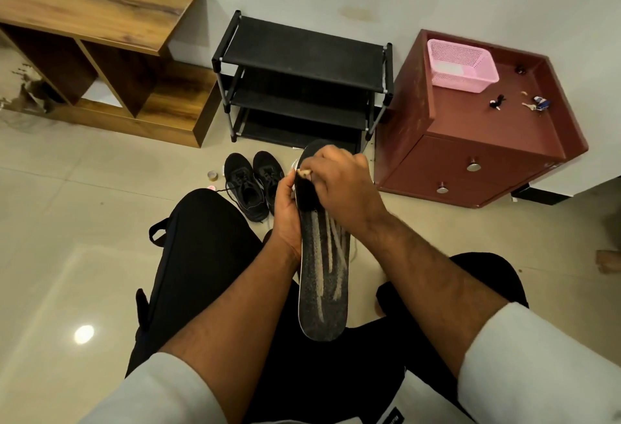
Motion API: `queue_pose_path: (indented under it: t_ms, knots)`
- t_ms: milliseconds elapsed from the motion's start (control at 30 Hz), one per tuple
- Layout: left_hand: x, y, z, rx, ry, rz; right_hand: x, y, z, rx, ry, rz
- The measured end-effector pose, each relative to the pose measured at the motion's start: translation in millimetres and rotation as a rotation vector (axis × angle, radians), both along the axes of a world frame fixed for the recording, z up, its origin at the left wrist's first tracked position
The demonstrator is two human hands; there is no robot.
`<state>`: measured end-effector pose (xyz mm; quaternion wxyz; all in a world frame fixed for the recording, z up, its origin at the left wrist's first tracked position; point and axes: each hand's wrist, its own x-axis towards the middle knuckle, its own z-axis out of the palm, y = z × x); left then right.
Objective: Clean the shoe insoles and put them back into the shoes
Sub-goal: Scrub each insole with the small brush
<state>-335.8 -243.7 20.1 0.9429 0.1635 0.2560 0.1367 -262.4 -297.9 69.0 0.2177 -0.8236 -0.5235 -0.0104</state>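
Two black shoes [255, 185] are sitting on the floor, far left of the hands. Left hand [285, 208] is gripping the insole's [322, 275] left edge; its long axis is running near to far. Right hand [339, 181] is curling over a dark brush [306, 193], pressing it onto the far half.

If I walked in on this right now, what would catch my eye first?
Probably the long black insole streaked with pale lines, held up at the centre over the person's lap: the left hand grips its edge while the right hand works a brush on it. Just beyond, a pair of black shoes waits on the floor before a black shoe rack.
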Motion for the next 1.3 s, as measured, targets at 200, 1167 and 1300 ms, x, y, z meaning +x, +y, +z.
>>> queue_pose_path:
  t_ms: [200, 1167, 1300]
  knots:
    - [-3.6, 7.3, -0.6, -0.019, -0.033, -0.022, -12.0, -18.7, -8.7, -0.062, -0.002, 0.095]
    - [-3.3, 9.2, -2.6, -0.016, -0.063, 0.018, 16.1, -11.8, 1.9, -0.066, -0.054, -0.001]
    - [-3.1, 14.1, -8.2, -0.010, -0.012, 0.053, -7.0, -33.6, -7.0, -0.082, 0.027, 0.060]
